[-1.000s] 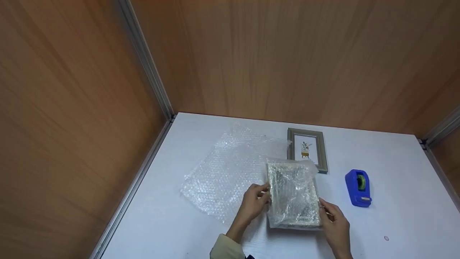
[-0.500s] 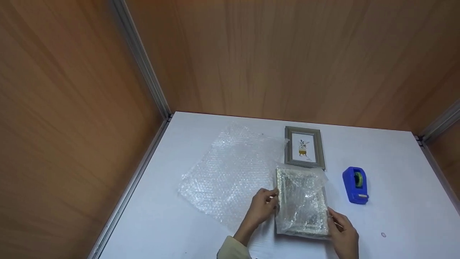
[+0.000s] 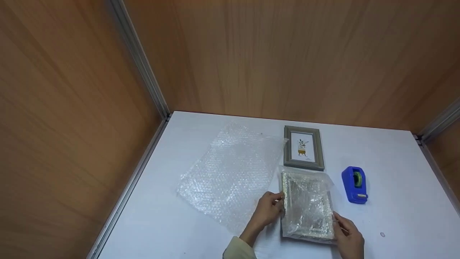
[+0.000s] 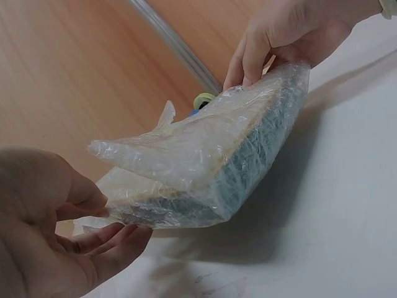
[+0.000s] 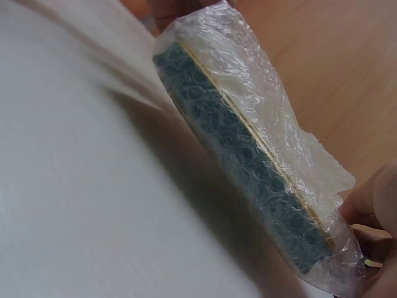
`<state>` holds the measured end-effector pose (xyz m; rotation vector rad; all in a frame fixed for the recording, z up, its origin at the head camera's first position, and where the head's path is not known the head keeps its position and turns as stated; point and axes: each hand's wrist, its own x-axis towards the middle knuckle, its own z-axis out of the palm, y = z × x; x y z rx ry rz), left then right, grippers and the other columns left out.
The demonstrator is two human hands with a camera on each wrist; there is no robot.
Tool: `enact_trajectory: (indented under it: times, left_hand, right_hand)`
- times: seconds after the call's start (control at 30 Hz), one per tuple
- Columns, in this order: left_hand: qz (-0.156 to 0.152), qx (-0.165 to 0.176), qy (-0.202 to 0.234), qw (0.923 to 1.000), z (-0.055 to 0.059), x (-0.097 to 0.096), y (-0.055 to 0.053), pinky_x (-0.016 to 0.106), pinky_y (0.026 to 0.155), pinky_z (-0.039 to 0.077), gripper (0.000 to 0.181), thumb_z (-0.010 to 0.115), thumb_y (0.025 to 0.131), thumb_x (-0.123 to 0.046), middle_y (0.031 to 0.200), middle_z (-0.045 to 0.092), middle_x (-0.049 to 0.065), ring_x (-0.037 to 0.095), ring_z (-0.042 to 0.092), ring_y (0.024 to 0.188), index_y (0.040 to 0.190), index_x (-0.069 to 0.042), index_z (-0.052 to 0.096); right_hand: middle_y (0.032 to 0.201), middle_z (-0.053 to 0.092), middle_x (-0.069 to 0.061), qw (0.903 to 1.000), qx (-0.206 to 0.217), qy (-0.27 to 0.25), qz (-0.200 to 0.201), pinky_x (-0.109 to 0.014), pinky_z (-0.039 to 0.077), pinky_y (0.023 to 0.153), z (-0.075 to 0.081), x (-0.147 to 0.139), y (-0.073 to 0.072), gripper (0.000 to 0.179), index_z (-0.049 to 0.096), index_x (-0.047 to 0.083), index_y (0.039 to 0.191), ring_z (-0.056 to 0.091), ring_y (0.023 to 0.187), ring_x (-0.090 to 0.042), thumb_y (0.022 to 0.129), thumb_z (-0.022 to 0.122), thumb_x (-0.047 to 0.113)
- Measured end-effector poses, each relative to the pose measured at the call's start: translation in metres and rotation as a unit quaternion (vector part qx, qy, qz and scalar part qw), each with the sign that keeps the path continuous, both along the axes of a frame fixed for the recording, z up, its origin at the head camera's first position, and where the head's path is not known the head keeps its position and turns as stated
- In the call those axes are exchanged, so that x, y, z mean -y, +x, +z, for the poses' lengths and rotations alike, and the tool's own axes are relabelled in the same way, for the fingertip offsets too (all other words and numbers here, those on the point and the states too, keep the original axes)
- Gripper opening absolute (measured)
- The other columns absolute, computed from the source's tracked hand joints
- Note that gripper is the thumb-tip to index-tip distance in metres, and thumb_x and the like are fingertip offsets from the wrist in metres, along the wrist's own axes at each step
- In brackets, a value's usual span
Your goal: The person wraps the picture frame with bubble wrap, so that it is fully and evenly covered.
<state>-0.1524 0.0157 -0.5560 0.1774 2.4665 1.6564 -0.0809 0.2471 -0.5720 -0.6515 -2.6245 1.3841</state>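
A picture frame wrapped in bubble wrap (image 3: 308, 205) is held between my two hands, raised off the table as its shadow in both wrist views shows. My left hand (image 3: 268, 209) pinches its left edge between thumb and fingers. On the opposite edge, my right hand (image 3: 348, 233) grips near the lower corner. Through the wrap, the blue-grey side of the frame (image 5: 242, 161) shows in the right wrist view. A loose flap of wrap (image 4: 124, 155) sticks out near my left hand. Just behind lies an unwrapped grey picture frame (image 3: 304, 148) with a plant picture.
A flat sheet of bubble wrap (image 3: 230, 176) lies on the white table (image 3: 151, 201), left of the frames. To the right stands a blue tape dispenser (image 3: 354, 185) with green tape. Wooden panels (image 3: 280, 57) enclose the table at the back and sides.
Both hands have carried the wrapped frame rightward and toward me, so it has come away from over the unwrapped frame, which now shows whole. Both hands keep their grip.
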Motion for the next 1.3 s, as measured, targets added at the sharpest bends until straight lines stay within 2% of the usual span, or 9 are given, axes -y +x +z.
enact_trajectory:
  times: [0.1, 0.23, 0.33, 0.43, 0.5, 0.7, 0.8, 1.13, 1.3]
  left_hand:
    - [0.001, 0.011, 0.004, 0.9999, -0.002, -0.003, 0.000, 0.018, 0.056, 0.045, 0.034, 0.057, 0.089, -0.010, 0.094, 0.055, 0.001, 0.005, 0.050, 0.073, 0.123, -0.011, 0.060]
    - [0.000, 0.020, -0.002, 0.9998, -0.005, -0.007, 0.000, 0.019, 0.059, 0.046, 0.035, 0.056, 0.089, -0.011, 0.092, 0.054, -0.001, 0.006, 0.050, 0.074, 0.123, -0.014, 0.060]
    - [-0.001, 0.028, -0.010, 0.9996, -0.007, -0.009, 0.000, 0.020, 0.060, 0.046, 0.034, 0.056, 0.089, -0.012, 0.091, 0.054, -0.002, 0.006, 0.050, 0.075, 0.122, -0.017, 0.062]
    - [0.000, 0.039, -0.013, 0.9991, -0.010, -0.011, -0.001, 0.020, 0.062, 0.046, 0.033, 0.056, 0.089, -0.014, 0.090, 0.053, -0.004, 0.006, 0.051, 0.076, 0.121, -0.019, 0.062]
    - [0.002, 0.043, -0.015, 0.9989, -0.012, -0.012, -0.002, 0.020, 0.061, 0.046, 0.033, 0.056, 0.089, -0.014, 0.089, 0.053, -0.005, 0.006, 0.050, 0.075, 0.121, -0.018, 0.062]
    - [-0.003, 0.033, -0.015, 0.9993, -0.016, -0.013, -0.001, 0.020, 0.059, 0.042, 0.034, 0.055, 0.089, -0.011, 0.083, 0.052, -0.005, 0.007, 0.046, 0.069, 0.122, -0.012, 0.061]
    - [-0.012, 0.019, -0.016, 0.9996, -0.019, -0.012, 0.000, 0.020, 0.059, 0.041, 0.035, 0.053, 0.088, -0.008, 0.080, 0.051, -0.004, 0.007, 0.044, 0.069, 0.123, -0.007, 0.059]
    - [-0.015, 0.046, -0.028, 0.9984, -0.022, -0.015, -0.001, 0.020, 0.058, 0.040, 0.036, 0.053, 0.088, -0.010, 0.079, 0.049, -0.005, 0.008, 0.044, 0.068, 0.124, -0.009, 0.058]
    - [-0.018, 0.046, -0.034, 0.9982, -0.022, -0.016, -0.004, 0.021, 0.061, 0.042, 0.037, 0.054, 0.086, -0.009, 0.082, 0.051, -0.005, 0.007, 0.046, 0.070, 0.123, -0.009, 0.059]
  right_hand:
    - [0.121, 0.058, -0.009, 1.0000, 0.006, -0.001, -0.003, 0.001, 0.037, 0.071, -0.002, -0.002, 0.001, 0.034, 0.057, 0.011, 0.126, 0.043, 0.090, 0.017, 0.094, 0.053, 0.021]
    - [0.123, 0.057, -0.010, 0.9997, 0.024, -0.005, -0.004, -0.003, 0.040, 0.072, -0.004, -0.004, 0.002, 0.035, 0.055, 0.011, 0.127, 0.051, 0.104, -0.008, 0.094, 0.053, 0.021]
    - [0.125, 0.056, -0.011, 0.9993, 0.034, -0.009, -0.011, -0.018, 0.048, 0.083, -0.008, -0.006, 0.002, 0.036, 0.054, 0.010, 0.129, 0.051, 0.112, -0.023, 0.094, 0.052, 0.019]
    - [0.126, 0.054, -0.013, 0.9989, 0.042, -0.014, -0.014, -0.038, 0.046, 0.092, -0.011, -0.006, 0.002, 0.037, 0.052, 0.008, 0.130, 0.050, 0.115, -0.027, 0.094, 0.051, 0.017]
    - [0.126, 0.053, -0.015, 0.9989, 0.041, -0.019, -0.014, -0.043, 0.044, 0.093, -0.012, -0.007, 0.003, 0.037, 0.052, 0.007, 0.130, 0.050, 0.115, -0.029, 0.094, 0.050, 0.017]
    - [0.123, 0.056, -0.012, 0.9989, 0.041, 0.000, -0.021, -0.026, 0.050, 0.084, -0.014, -0.006, 0.003, 0.035, 0.054, 0.008, 0.128, 0.052, 0.113, -0.025, 0.094, 0.051, 0.017]
    - [0.122, 0.057, -0.012, 0.9991, 0.036, 0.001, -0.023, -0.027, 0.050, 0.082, -0.014, -0.006, 0.003, 0.034, 0.055, 0.008, 0.127, 0.052, 0.111, -0.024, 0.094, 0.051, 0.016]
    - [0.118, 0.058, -0.013, 0.9987, 0.038, 0.018, -0.030, -0.012, 0.047, 0.067, -0.014, -0.007, 0.003, 0.033, 0.057, 0.006, 0.125, 0.055, 0.104, -0.025, 0.093, 0.053, 0.014]
    - [0.113, 0.061, -0.011, 0.9988, 0.023, 0.027, -0.034, -0.007, 0.042, 0.066, -0.013, -0.007, 0.004, 0.032, 0.059, 0.007, 0.123, 0.055, 0.091, -0.010, 0.091, 0.055, 0.014]
